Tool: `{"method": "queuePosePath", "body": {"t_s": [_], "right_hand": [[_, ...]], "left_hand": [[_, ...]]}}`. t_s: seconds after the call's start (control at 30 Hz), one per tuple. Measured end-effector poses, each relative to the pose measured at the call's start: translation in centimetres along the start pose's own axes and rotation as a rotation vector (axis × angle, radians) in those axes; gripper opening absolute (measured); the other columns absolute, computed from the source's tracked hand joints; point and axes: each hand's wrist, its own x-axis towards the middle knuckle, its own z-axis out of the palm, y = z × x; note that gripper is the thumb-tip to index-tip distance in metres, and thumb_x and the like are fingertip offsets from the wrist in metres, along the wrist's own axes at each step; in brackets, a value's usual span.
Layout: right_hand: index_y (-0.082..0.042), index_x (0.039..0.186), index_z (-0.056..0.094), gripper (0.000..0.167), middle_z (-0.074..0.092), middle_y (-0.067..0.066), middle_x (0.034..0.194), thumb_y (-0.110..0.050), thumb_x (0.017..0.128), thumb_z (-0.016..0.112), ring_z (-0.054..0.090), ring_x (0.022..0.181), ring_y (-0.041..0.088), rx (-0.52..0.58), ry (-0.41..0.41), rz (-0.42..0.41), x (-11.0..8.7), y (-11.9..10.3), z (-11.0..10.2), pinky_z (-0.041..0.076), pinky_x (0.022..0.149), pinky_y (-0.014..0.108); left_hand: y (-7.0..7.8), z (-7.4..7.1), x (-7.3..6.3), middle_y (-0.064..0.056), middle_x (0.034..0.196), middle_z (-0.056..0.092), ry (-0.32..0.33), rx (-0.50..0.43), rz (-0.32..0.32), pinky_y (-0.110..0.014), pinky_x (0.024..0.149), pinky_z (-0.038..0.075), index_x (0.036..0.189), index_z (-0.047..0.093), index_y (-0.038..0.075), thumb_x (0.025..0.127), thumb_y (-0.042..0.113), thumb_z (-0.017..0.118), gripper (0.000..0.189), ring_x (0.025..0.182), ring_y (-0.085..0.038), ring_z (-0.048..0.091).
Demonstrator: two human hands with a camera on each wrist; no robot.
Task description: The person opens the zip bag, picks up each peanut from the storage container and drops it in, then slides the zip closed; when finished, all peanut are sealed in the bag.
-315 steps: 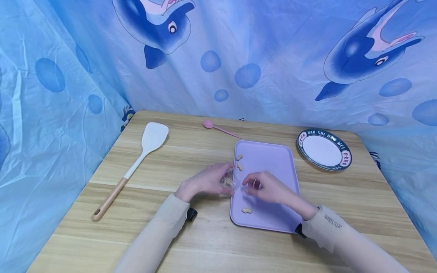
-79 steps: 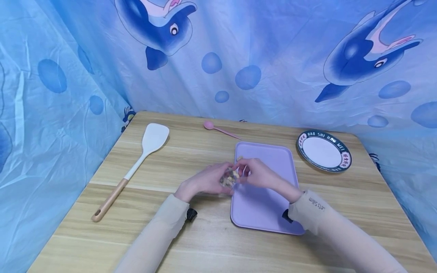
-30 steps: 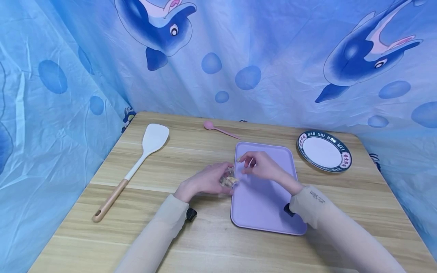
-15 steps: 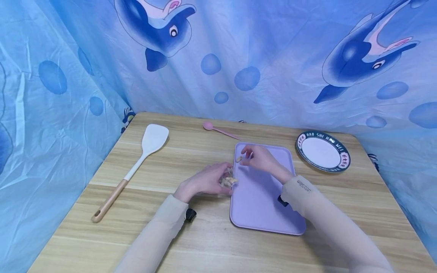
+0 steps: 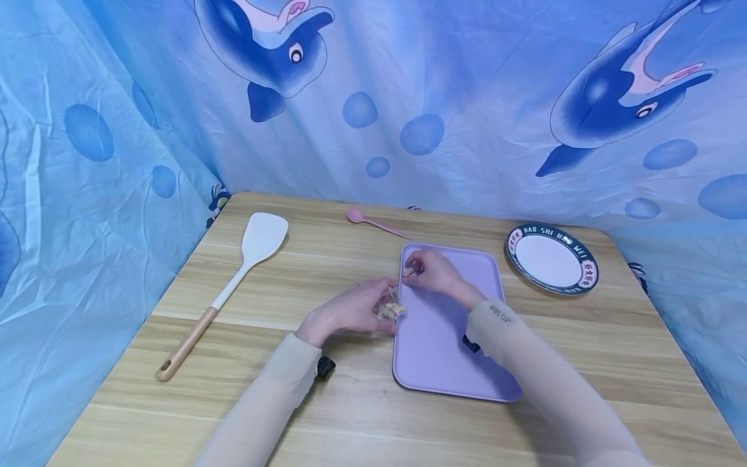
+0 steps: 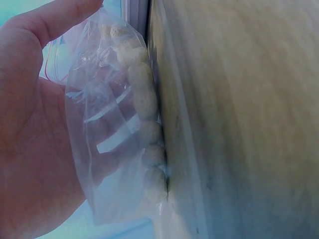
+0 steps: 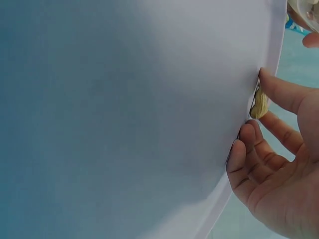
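My left hand [image 5: 362,306] grips a clear plastic bag [image 6: 102,149] at the purple tray's left edge, thumb and fingers spread round it. Several peanuts [image 6: 144,102] line the lower side of the bag. Its mouth faces the tray [image 5: 443,344]; in the head view a peanut shows near that mouth. Farther up the tray, my right hand [image 5: 434,272] pinches a single peanut [image 7: 259,103] between thumb and index finger, just inside the raised rim. The other right fingers curl against the tray surface.
A white spatula [image 5: 262,237] with a wooden handle lies on the left of the table. Behind the tray is a pink spoon [image 5: 356,215]. A green-rimmed plate [image 5: 548,259] sits at the back right. A blue dolphin curtain [image 5: 385,71] hangs behind the table.
Two of three peanuts seen earlier on the tray are gone from it. My right hand has moved from the bag's mouth up to the last peanut and closed on it. The left hand stays put.
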Motion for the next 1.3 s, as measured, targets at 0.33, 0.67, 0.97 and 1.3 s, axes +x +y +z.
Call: {"method": "queuePosePath", "body": {"t_s": [0.33, 0.67, 0.97, 1.3], "right_hand": [[-0.004, 0.1, 0.072, 0.024, 0.064, 0.005, 0.084, -0.016, 0.081, 0.081, 0.058, 0.081, 0.022, -0.014, 0.008, 0.028, 0.0, -0.4, 0.4, 0.049, 0.075, 0.038], [-0.004, 0.099, 0.072, 0.022, 0.064, 0.006, 0.087, -0.013, 0.081, 0.08, 0.058, 0.083, 0.022, 0.016, 0.022, 0.05, -0.1, -0.4, 0.5, 0.049, 0.076, 0.038], [-0.005, 0.099, 0.072, 0.022, 0.062, 0.006, 0.088, -0.014, 0.081, 0.079, 0.057, 0.081, 0.021, 0.025, 0.022, 0.073, -0.5, -0.6, 0.3, 0.048, 0.073, 0.035], [-0.002, 0.105, 0.071, 0.027, 0.066, 0.011, 0.093, -0.012, 0.082, 0.079, 0.06, 0.079, 0.021, 0.052, 0.03, 0.044, -1.5, -1.1, -0.8, 0.05, 0.07, 0.035]], "left_hand": [[0.0, 0.1, 0.0, -0.007, 0.125, 0.061, -0.007, 0.0, -0.011, -0.047, 0.11, 0.035, 0.146, 0.043, 0.006, 0.078, 0.041, 0.084, 0.086, 0.118, -0.022, 0.054], [0.2, 0.1, 0.0, -0.006, 0.122, 0.062, -0.001, 0.002, -0.014, -0.045, 0.109, 0.036, 0.144, 0.045, 0.007, 0.078, 0.041, 0.084, 0.085, 0.116, -0.021, 0.055], [0.2, 0.0, -0.1, -0.004, 0.12, 0.062, -0.005, -0.007, -0.022, -0.046, 0.111, 0.034, 0.145, 0.044, 0.007, 0.078, 0.041, 0.084, 0.085, 0.116, -0.02, 0.055], [0.1, 0.0, -0.1, -0.006, 0.126, 0.062, -0.012, -0.017, -0.023, -0.05, 0.112, 0.032, 0.146, 0.043, 0.008, 0.078, 0.041, 0.083, 0.086, 0.119, -0.021, 0.055]]}}
